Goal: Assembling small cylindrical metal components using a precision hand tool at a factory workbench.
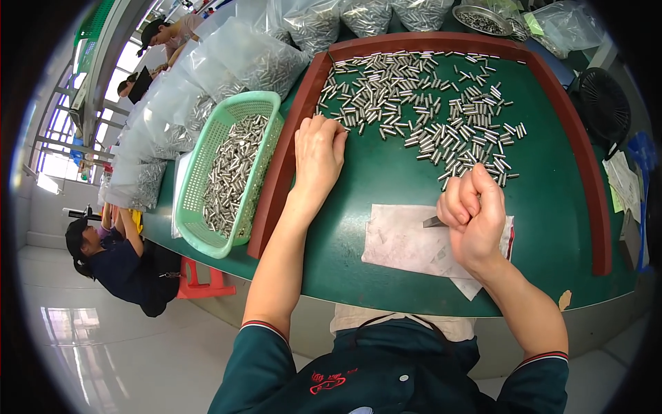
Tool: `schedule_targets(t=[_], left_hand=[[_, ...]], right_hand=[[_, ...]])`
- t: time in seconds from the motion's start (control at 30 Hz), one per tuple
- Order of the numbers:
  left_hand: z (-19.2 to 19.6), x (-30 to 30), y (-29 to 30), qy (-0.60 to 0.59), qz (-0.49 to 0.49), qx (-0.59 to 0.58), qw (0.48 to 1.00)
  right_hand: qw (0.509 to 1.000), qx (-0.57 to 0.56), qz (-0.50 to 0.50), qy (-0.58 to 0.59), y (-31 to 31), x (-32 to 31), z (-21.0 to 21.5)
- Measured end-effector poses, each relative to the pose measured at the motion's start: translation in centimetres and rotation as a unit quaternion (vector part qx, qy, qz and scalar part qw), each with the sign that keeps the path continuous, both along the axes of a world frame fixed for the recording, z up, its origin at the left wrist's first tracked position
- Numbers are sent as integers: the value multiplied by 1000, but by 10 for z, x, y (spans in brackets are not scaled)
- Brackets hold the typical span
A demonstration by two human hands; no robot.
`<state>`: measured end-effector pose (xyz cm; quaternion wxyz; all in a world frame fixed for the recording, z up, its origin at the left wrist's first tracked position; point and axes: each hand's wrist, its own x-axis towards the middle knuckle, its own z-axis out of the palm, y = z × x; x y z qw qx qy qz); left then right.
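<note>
My left hand rests by the inner side of the red-brown wooden rail, at the left edge of a spread of short shiny metal pins. Its fingers are curled together, and what they hold, if anything, is hidden. My right hand is closed, palm turned up, just below the nearest pins. Out of its left side pokes a flat grey metal tip; the rest of that tool is hidden in the fist. Beneath the hand lies a stained whitish cloth on the green tabletop.
A green plastic basket of metal pins stands left of the rail. Clear bags filled with pins line the back and left. A metal bowl sits at the back right, a black fan at right. Co-workers are at the left.
</note>
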<state>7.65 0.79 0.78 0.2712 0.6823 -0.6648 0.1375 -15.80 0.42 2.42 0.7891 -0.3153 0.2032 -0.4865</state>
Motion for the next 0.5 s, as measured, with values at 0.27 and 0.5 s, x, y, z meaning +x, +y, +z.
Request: schedule_targets(t=[0.27,0.5], left_hand=[[21,-64,36,392,-146,187,889],[15,-83,50,152,-281,190,928]], right_hand=[[1000,13,3,1,-3,-2,-2],[1000,3,-5,27,-3,1,-2]])
